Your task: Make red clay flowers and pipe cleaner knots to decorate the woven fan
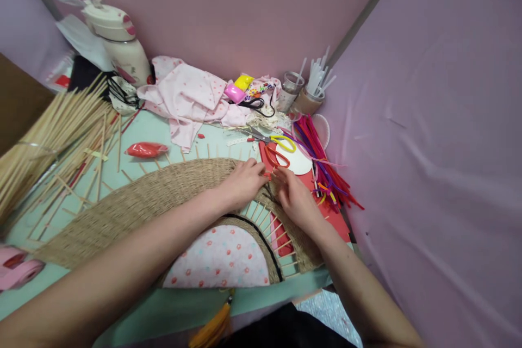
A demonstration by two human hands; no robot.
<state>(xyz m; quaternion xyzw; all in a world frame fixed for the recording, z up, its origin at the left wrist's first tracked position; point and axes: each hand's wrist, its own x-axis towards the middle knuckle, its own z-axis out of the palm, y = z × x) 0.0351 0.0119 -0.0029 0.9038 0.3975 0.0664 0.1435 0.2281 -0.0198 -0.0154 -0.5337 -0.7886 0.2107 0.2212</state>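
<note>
My left hand point(244, 182) reaches across a curved fan-like weaving point(163, 187) of tan cord on thin wooden sticks. Its fingers are closed at a small red piece point(267, 175), soft-looking like modelling clay. My right hand point(293, 193) meets it from the right, fingertips pinched at the same piece, just above the weaving's outer edge. Fingers partly hide the piece. Bare stick ends stick out along the outer edge. The inner half-circle is covered with white floral cloth point(222, 258), rimmed by a black line. Orange-handled scissors point(277, 157) lie just beyond my fingertips.
A red clay packet point(147, 149) lies behind the weaving. Wooden sticks point(53, 141) are bundled at left, near pink tape point(18, 272). Behind are a bottle point(124, 49), pink cloth point(187, 92) and yellow-handled scissors point(283, 143). Pipe cleaners point(322, 157) lie right; an orange tassel point(212, 326) hangs in front.
</note>
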